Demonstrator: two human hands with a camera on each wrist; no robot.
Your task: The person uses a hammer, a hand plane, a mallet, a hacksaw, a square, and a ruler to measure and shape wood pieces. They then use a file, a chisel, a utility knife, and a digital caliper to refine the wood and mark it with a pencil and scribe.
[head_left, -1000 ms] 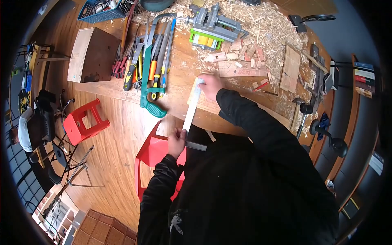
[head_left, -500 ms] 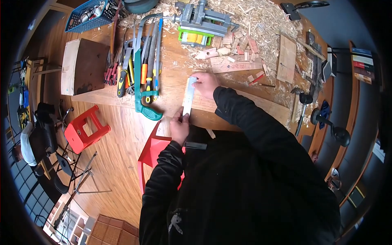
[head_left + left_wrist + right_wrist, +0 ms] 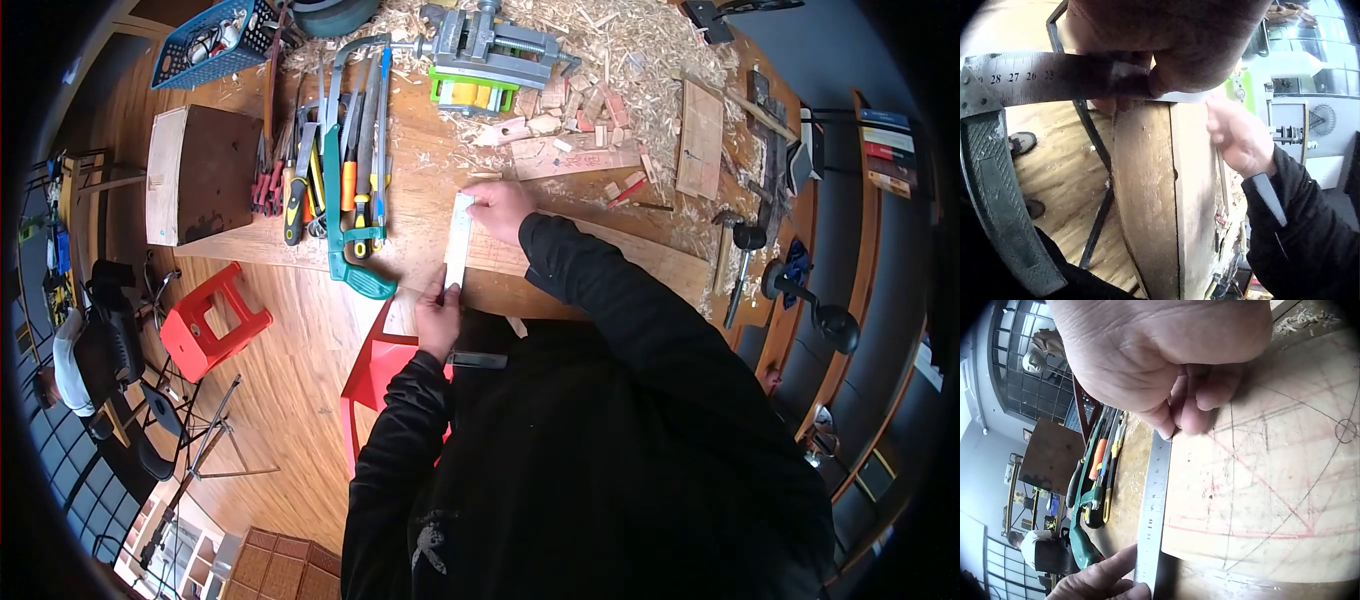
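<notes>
A steel square lies with its ruler blade along the end of a pale board at the table edge. My right hand pinches the far end of the blade. Nearer my body, my left hand grips the blade between thumb and fingers. The square's dark stock hangs off the table edge in the left wrist view. Red and dark pencil lines cross the board's face in the right wrist view, with the blade against its edge.
Left of the board lie a green hacksaw, files and chisels, and a wooden block. Behind it stand a vise, wood scraps and shavings. A red stool is on the floor.
My left hand has moved up along the blade toward the table, and the square has shifted toward my right hand. My right hand stays at the blade's far end.
</notes>
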